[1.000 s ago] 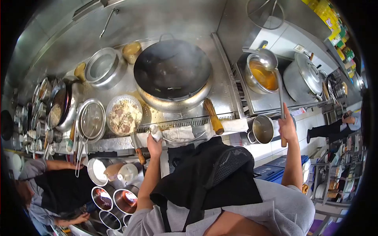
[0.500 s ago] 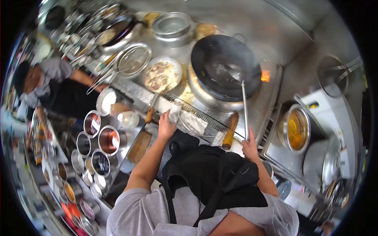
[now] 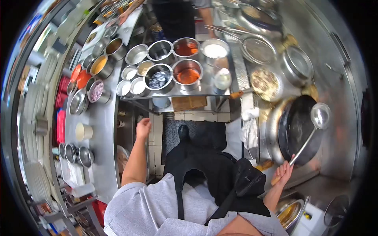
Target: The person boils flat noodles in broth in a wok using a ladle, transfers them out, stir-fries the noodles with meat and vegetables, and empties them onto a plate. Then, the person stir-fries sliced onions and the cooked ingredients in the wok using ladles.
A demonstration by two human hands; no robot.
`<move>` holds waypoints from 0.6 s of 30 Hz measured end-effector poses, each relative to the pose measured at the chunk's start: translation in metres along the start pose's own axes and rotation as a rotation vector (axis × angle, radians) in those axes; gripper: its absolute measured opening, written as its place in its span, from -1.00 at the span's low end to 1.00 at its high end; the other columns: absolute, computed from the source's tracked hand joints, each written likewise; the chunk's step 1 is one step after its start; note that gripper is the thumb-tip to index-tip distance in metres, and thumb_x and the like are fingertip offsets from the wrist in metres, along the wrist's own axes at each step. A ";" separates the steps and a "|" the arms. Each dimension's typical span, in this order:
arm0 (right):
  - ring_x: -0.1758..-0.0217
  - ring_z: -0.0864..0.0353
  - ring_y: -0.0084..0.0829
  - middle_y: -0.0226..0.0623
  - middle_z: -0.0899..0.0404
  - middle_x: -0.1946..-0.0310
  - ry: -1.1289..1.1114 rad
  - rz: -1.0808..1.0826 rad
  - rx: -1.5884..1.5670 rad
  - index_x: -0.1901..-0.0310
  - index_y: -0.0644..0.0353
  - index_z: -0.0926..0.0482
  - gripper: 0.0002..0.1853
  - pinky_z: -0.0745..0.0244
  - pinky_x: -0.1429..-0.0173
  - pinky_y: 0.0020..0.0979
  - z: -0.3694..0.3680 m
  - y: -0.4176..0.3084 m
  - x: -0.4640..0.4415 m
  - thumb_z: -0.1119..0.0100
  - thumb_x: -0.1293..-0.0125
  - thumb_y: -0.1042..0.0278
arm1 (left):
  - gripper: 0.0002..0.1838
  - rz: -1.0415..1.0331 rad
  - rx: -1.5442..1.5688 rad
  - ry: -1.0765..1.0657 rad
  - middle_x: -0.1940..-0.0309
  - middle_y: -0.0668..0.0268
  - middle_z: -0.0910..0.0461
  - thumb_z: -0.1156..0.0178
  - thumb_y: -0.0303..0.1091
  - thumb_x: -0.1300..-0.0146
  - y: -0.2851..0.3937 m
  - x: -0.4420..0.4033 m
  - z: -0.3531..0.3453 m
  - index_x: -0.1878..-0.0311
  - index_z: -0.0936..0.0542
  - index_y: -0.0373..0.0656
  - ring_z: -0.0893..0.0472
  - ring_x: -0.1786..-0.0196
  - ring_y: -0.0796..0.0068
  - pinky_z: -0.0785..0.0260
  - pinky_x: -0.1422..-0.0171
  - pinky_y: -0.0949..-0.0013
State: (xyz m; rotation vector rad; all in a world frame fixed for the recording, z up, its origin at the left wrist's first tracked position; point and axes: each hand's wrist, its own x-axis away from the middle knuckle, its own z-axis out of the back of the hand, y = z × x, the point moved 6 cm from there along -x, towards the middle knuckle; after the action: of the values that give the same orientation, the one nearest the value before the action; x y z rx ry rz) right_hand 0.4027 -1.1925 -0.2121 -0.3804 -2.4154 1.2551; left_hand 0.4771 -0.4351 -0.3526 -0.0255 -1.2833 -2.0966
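Observation:
My right hand [image 3: 282, 174] is wrapped around the handle of a long steel ladle [image 3: 320, 115]. The ladle's bowl is raised over the far edge of a black wok [image 3: 294, 133] on the stove, its shaft crossing the wok. My left hand [image 3: 143, 128] hangs above the floor beside the left counter, fingers curled in, with nothing visible in it. Left of the wok, a strainer of pale and brown food [image 3: 265, 84] rests with its wooden handle pointing at the seasoning table. A white cloth [image 3: 249, 114] lies along the stove's front edge.
Several steel pots of sauces and powders, such as a red one [image 3: 187, 74], stand on the table [image 3: 169, 93] ahead. A long counter [image 3: 103, 133] holds a cream cup [image 3: 84, 131] and bowls. Another person [image 3: 173, 19] stands beyond the table. A pot of yellow liquid [image 3: 290, 214] is at right.
My view has swung left, from the stove to the seasoning table and counter. The ladle has come up out of the wok. My left hand has left the stove's front edge and its fingers have curled.

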 end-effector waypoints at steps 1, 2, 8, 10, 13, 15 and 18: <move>0.70 -0.20 -0.68 -0.42 -0.23 0.50 -0.119 0.005 -0.043 -0.49 -0.06 0.03 -0.36 -0.24 0.68 -0.61 -0.025 0.012 0.006 0.04 -0.45 0.39 | -0.73 -0.003 0.196 0.114 0.45 0.35 -0.62 -0.21 -0.39 -0.27 -0.004 -0.009 0.023 -0.01 -0.62 -0.25 -0.53 0.48 0.64 -0.38 0.48 0.50; 0.67 -0.21 -0.70 -0.42 -0.22 0.48 -0.229 0.010 -0.087 -0.49 -0.05 0.01 -0.36 -0.23 0.67 -0.64 -0.052 0.023 0.013 0.04 -0.45 0.38 | -0.78 -0.011 0.236 0.213 0.49 0.37 -0.60 -0.21 -0.39 -0.28 -0.004 -0.021 0.045 0.05 -0.64 -0.25 -0.51 0.52 0.67 -0.34 0.51 0.54; 0.84 -0.08 -0.72 -0.51 -0.14 0.61 -0.242 -0.141 0.210 -0.39 0.06 -0.10 -0.48 -0.09 0.81 -0.61 -0.187 0.067 -0.031 0.07 -0.43 0.44 | -0.78 -0.147 0.553 0.387 0.55 0.36 -0.56 -0.22 -0.37 -0.28 0.049 -0.151 0.104 0.15 -0.66 -0.34 -0.48 0.57 0.64 -0.30 0.53 0.55; 0.85 -0.08 -0.71 -0.52 -0.12 0.64 -0.348 -0.215 0.251 -0.35 0.09 -0.13 -0.46 -0.10 0.81 -0.60 -0.251 0.094 -0.028 -0.03 -0.38 0.44 | -0.78 -0.134 0.656 0.442 0.56 0.34 -0.56 -0.24 -0.37 -0.25 0.073 -0.200 0.111 0.17 -0.66 -0.35 -0.49 0.58 0.62 -0.32 0.54 0.54; 0.85 -0.09 -0.70 -0.52 -0.16 0.65 -0.416 -0.280 0.367 -0.34 0.11 -0.14 -0.44 -0.11 0.80 -0.60 -0.328 0.125 -0.020 -0.08 -0.33 0.43 | -0.73 -0.026 0.836 0.258 0.45 0.30 -0.58 -0.33 -0.33 -0.18 0.079 -0.293 0.101 0.14 -0.59 -0.31 -0.55 0.52 0.54 -0.43 0.50 0.50; 0.85 -0.09 -0.70 -0.51 -0.19 0.65 -0.443 -0.315 0.460 -0.33 0.12 -0.16 -0.42 -0.10 0.80 -0.60 -0.364 0.134 -0.014 -0.10 -0.31 0.43 | -0.67 0.108 0.811 0.228 0.40 0.28 -0.58 -0.37 -0.31 -0.16 0.094 -0.319 0.090 0.10 -0.57 -0.30 -0.58 0.45 0.50 -0.44 0.50 0.47; 0.84 -0.10 -0.70 -0.49 -0.27 0.64 -0.473 -0.366 0.597 -0.31 0.15 -0.21 -0.40 -0.05 0.78 -0.61 -0.392 0.143 -0.005 -0.13 -0.23 0.48 | -0.63 0.133 0.734 0.165 0.36 0.27 -0.58 -0.37 -0.31 -0.17 0.109 -0.344 0.082 0.04 -0.54 -0.30 -0.57 0.44 0.49 -0.44 0.50 0.46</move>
State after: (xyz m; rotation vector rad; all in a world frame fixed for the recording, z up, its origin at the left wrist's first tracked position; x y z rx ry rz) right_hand 0.5951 -0.8328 -0.1262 0.5579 -2.1446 1.9360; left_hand 0.7780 -0.2195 -0.3439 0.3624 -1.8075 -1.3833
